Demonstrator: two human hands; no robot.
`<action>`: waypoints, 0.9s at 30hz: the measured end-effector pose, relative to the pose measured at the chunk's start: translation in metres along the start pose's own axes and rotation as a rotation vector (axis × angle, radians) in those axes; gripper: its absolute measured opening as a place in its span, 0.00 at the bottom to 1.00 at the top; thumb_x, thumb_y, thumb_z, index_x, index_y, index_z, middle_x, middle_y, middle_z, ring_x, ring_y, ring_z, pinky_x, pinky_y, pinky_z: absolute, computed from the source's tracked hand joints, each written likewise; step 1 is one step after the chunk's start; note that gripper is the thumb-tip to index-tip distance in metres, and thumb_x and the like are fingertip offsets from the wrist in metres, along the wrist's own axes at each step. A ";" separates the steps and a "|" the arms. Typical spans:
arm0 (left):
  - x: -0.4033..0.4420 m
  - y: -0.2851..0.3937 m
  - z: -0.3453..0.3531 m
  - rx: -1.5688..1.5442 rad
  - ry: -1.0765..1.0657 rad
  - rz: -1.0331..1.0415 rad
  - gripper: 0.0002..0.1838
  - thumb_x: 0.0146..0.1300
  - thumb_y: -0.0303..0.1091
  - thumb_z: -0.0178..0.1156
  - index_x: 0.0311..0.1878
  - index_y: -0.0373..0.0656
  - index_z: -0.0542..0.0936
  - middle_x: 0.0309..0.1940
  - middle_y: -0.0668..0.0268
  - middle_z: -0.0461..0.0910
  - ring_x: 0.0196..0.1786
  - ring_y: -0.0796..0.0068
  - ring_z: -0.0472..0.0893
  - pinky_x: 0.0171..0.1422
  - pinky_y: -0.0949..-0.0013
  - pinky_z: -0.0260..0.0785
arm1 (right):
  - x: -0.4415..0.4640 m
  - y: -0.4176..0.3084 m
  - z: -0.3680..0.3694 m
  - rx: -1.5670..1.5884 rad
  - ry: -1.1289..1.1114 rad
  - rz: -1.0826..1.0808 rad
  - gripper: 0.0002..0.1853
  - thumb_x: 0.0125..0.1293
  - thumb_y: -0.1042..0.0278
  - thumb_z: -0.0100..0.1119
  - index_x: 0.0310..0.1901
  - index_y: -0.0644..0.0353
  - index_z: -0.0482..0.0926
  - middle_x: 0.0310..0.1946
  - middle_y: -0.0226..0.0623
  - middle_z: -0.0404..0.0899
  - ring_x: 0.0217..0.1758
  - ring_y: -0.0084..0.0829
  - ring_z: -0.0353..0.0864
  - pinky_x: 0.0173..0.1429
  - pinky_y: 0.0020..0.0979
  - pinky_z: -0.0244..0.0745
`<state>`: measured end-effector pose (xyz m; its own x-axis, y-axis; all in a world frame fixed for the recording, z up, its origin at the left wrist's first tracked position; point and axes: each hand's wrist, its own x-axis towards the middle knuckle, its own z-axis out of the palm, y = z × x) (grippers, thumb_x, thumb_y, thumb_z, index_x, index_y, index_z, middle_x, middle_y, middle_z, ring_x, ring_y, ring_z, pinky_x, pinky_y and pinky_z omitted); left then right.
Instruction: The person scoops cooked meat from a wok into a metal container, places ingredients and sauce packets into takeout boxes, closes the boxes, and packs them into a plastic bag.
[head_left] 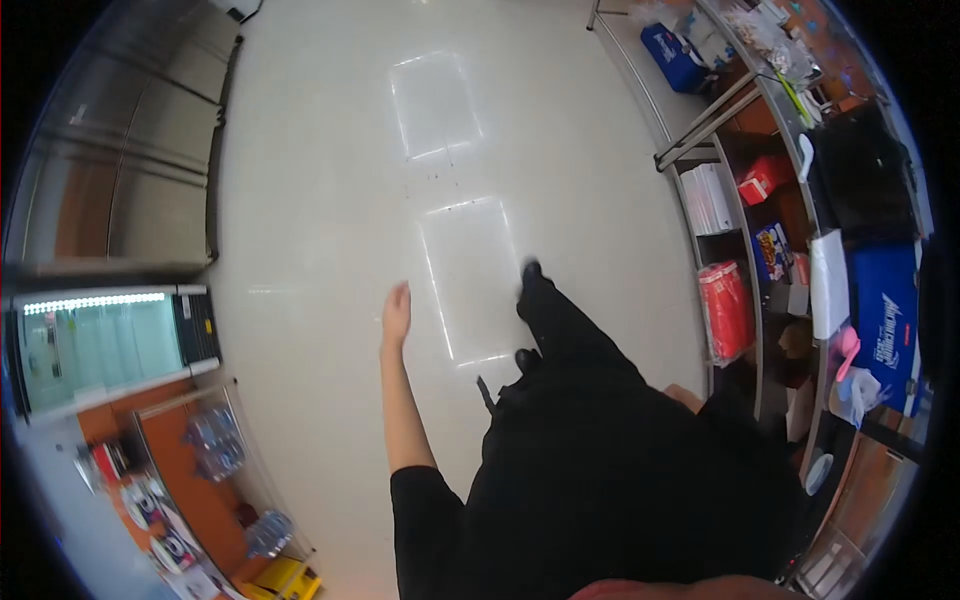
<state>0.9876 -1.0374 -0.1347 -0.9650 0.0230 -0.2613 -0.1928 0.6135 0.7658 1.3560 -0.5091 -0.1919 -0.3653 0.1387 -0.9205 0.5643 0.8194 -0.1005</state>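
Observation:
My left hand (397,314) hangs out over the pale floor at the end of a bare forearm. It is seen nearly edge-on, with the fingers loosely extended and nothing visible in them. Close to my right side, a small part of my right hand (684,397) shows beside my black clothing (620,480). Its fingers are hidden, so whether it holds anything cannot be made out. One leg in black trousers (575,325) is stretched forward, ending in a dark shoe (531,275).
Shelves on the right hold a red plastic-wrapped pack (727,312), white stacked items (706,199) and a blue box (885,335). At left stand metal cabinets (160,190), a lit glass display case (100,335) and a rack with clear bottle packs (214,442). Glossy floor (320,200) stretches ahead.

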 end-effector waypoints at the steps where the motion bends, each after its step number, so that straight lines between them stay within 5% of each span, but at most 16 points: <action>1: 0.041 0.059 -0.025 -0.061 -0.067 0.051 0.19 0.63 0.39 0.43 0.50 0.34 0.70 0.48 0.55 0.72 0.52 0.65 0.71 0.57 0.67 0.60 | 0.016 -0.004 -0.024 0.019 -0.020 0.052 0.20 0.53 0.52 0.50 0.34 0.65 0.78 0.36 0.48 0.77 0.44 0.46 0.74 0.46 0.41 0.67; 5: 0.212 0.099 -0.064 -0.615 0.019 0.010 0.19 0.65 0.41 0.42 0.52 0.39 0.70 0.48 0.61 0.72 0.51 0.72 0.71 0.56 0.70 0.61 | 0.135 -0.079 -0.170 0.167 0.142 0.200 0.18 0.56 0.55 0.48 0.34 0.63 0.78 0.33 0.45 0.77 0.40 0.41 0.75 0.44 0.38 0.68; 8: 0.262 -0.025 -0.025 -0.787 0.497 -0.224 0.18 0.65 0.41 0.42 0.51 0.41 0.68 0.45 0.64 0.72 0.47 0.74 0.72 0.51 0.72 0.64 | 0.258 -0.204 -0.307 0.251 0.465 0.058 0.16 0.58 0.57 0.47 0.35 0.62 0.78 0.30 0.42 0.78 0.36 0.36 0.76 0.41 0.37 0.69; 9: 0.260 -0.088 0.001 -0.684 0.534 -0.499 0.13 0.64 0.40 0.42 0.44 0.43 0.71 0.36 0.67 0.73 0.39 0.78 0.72 0.43 0.73 0.67 | 0.295 -0.268 -0.357 0.336 0.578 -0.043 0.16 0.59 0.58 0.46 0.35 0.62 0.78 0.29 0.41 0.78 0.35 0.35 0.76 0.41 0.36 0.70; 11: 0.214 -0.093 0.016 -0.268 0.054 -0.837 0.13 0.64 0.39 0.43 0.45 0.42 0.70 0.39 0.65 0.72 0.41 0.76 0.72 0.45 0.72 0.66 | 0.322 -0.424 -0.468 0.620 0.643 -0.326 0.14 0.59 0.66 0.47 0.44 0.62 0.75 0.36 0.39 0.77 0.39 0.29 0.75 0.44 0.29 0.70; 13: 0.210 -0.074 0.007 -0.162 -0.118 -0.921 0.14 0.63 0.38 0.44 0.47 0.41 0.69 0.41 0.63 0.71 0.43 0.73 0.71 0.47 0.71 0.65 | 0.355 -0.573 -0.570 0.879 0.414 -0.575 0.17 0.55 0.77 0.45 0.48 0.65 0.71 0.43 0.36 0.74 0.47 0.27 0.71 0.50 0.26 0.67; 15: 0.239 -0.065 -0.012 -0.117 -0.158 -1.022 0.15 0.63 0.38 0.44 0.48 0.39 0.68 0.43 0.62 0.70 0.46 0.71 0.70 0.49 0.69 0.64 | 0.362 -0.692 -0.654 0.527 0.358 -0.958 0.16 0.56 0.77 0.44 0.47 0.65 0.71 0.45 0.38 0.73 0.48 0.27 0.71 0.52 0.28 0.66; 17: 0.301 -0.054 -0.041 -0.068 -0.159 -1.081 0.16 0.62 0.37 0.45 0.50 0.38 0.67 0.46 0.60 0.69 0.48 0.69 0.69 0.51 0.68 0.62 | 0.344 -0.779 -0.723 0.329 0.399 -1.055 0.15 0.58 0.76 0.44 0.47 0.64 0.72 0.43 0.39 0.74 0.47 0.29 0.71 0.52 0.29 0.66; 21: 0.513 -0.040 -0.140 0.106 0.032 -0.996 0.19 0.61 0.36 0.46 0.52 0.35 0.65 0.51 0.56 0.67 0.52 0.65 0.68 0.56 0.65 0.60 | 0.399 -0.844 -0.801 0.751 0.046 -0.911 0.15 0.57 0.74 0.46 0.46 0.64 0.72 0.43 0.43 0.74 0.48 0.33 0.72 0.54 0.31 0.65; 24: 0.776 -0.006 -0.223 0.316 0.311 -0.817 0.21 0.60 0.35 0.47 0.55 0.33 0.64 0.54 0.54 0.65 0.56 0.61 0.66 0.59 0.63 0.58 | 0.472 -0.798 -0.834 0.168 0.257 -0.621 0.19 0.51 0.71 0.48 0.47 0.64 0.72 0.47 0.48 0.72 0.52 0.39 0.70 0.58 0.32 0.63; 26: 0.988 0.028 -0.256 0.085 0.549 -0.430 0.21 0.60 0.34 0.47 0.54 0.32 0.64 0.53 0.54 0.67 0.54 0.62 0.69 0.57 0.64 0.61 | 0.506 -0.750 -0.859 0.012 0.362 -0.282 0.23 0.50 0.72 0.49 0.52 0.62 0.68 0.51 0.48 0.69 0.54 0.43 0.67 0.58 0.36 0.62; 27: 1.086 0.070 -0.264 -0.530 0.528 -0.307 0.21 0.62 0.38 0.45 0.54 0.33 0.65 0.50 0.55 0.70 0.53 0.65 0.70 0.56 0.66 0.61 | 0.523 -0.728 -0.874 0.251 0.357 -0.048 0.22 0.52 0.70 0.49 0.52 0.60 0.68 0.52 0.47 0.67 0.56 0.42 0.65 0.57 0.37 0.63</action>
<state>-0.1212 -1.1785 -0.2098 -0.7866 -0.5426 -0.2948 -0.3939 0.0731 0.9162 0.1071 -0.5474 -0.2704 -0.6034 0.3236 -0.7289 0.6870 0.6749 -0.2691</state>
